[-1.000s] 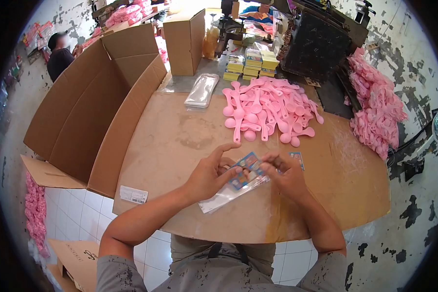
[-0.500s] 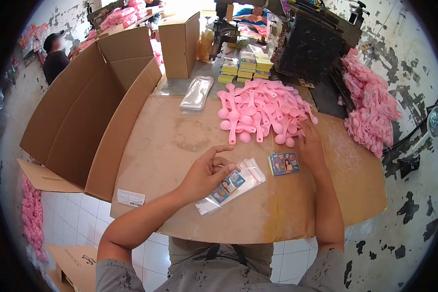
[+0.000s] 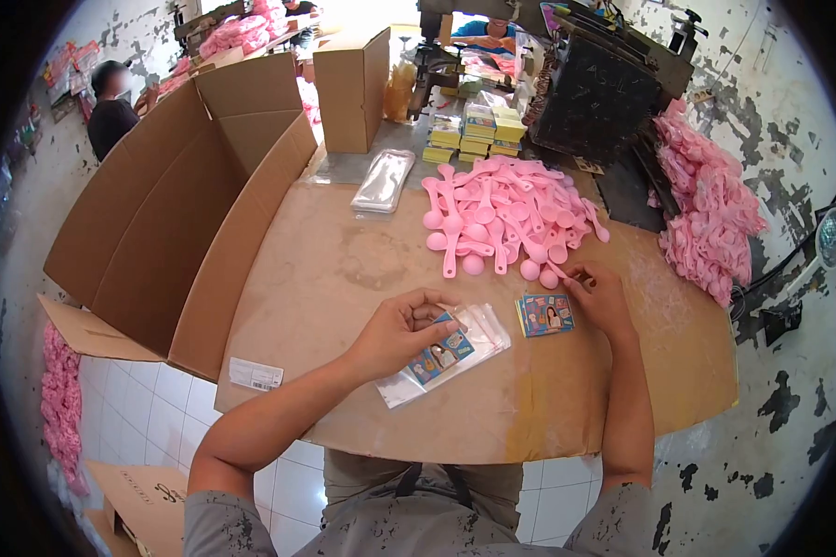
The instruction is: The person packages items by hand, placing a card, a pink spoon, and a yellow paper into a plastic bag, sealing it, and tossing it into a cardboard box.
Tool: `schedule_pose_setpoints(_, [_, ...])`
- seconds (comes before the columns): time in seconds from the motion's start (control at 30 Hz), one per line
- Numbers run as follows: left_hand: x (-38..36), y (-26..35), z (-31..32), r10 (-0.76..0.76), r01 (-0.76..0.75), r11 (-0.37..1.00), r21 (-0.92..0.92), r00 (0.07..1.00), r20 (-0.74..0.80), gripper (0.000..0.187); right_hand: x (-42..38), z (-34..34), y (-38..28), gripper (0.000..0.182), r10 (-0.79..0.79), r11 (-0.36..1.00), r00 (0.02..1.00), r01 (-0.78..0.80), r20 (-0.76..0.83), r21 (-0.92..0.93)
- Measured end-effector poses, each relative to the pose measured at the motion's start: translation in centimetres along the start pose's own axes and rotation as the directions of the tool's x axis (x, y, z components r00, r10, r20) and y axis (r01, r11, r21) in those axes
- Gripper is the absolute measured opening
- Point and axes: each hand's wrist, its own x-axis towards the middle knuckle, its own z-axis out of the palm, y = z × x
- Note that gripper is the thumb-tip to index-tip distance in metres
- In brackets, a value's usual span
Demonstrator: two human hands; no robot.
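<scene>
My left hand (image 3: 407, 330) is closed, thumb on top, on a blue printed card (image 3: 443, 356). Under that card lies a small stack of clear plastic bags (image 3: 489, 332). At the near right edge of a heap of pink spoons (image 3: 506, 209), my right hand (image 3: 604, 299) pinches the handle end of a pink spoon (image 3: 549, 278). Just left of the right wrist sits a small pile of blue printed cards (image 3: 546, 316), with yellow edges showing.
A large open cardboard box (image 3: 172, 200) stands at the left. More clear bags (image 3: 383, 181) lie toward the back, near stacked cards (image 3: 478, 130). A dark machine (image 3: 590, 88) stands behind the spoons. Pink bundles (image 3: 706, 209) hang at right. A person (image 3: 111, 116) is at far left.
My right hand has drawn back from the heap's right edge toward me, its fingers now at a spoon handle. The left hand stays at the card, fingers curled in more.
</scene>
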Motion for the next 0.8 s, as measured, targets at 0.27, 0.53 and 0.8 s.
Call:
schedule_pose_setpoints(0.27, [-0.2,0.7,-0.2,-0.036,0.036,0.999,0.012,0.999,-0.022,0.038,0.0,0.5,0.8,0.017,0.089,0.995,0.995,-0.088,-0.034,0.036])
schedule_pose_setpoints(0.53, [-0.5,1.2,0.3,0.038,-0.038,0.999,0.036,0.999,-0.007,0.037,-0.9,-0.5,-3.1,0.023,0.016,0.986,1.0,-0.012,-0.023,0.167])
schedule_pose_setpoints(0.8, [-0.5,0.3,0.6,0.081,-0.082,0.997,0.014,0.996,0.039,0.037,-1.8,3.0,-13.5,0.045,-0.137,0.549,0.984,-0.023,0.117,0.836])
